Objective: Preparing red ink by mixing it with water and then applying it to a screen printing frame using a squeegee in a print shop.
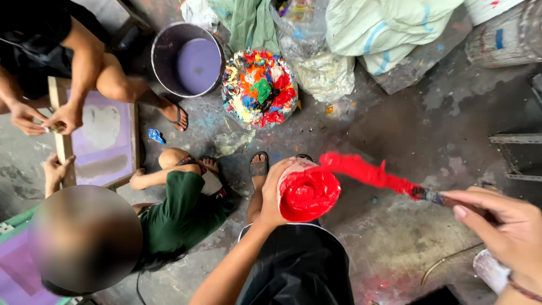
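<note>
Far left of the red paint tub [307, 194]: another person's hands on a wooden screen frame [96, 135]. Up-left of the tub: purple bucket [189, 59], then a paint-crusted lid [258, 87]. Left hand [274, 195] wrapped round the tub's side, mouth tipped toward the camera, full of red. Right of the tub: spatula [384, 178], red-coated, long axis running from the tub's rim down-right, handle end pinched in the right hand [502, 226]. Open grey floor [429, 130] above the spatula, plenty of room there.
</note>
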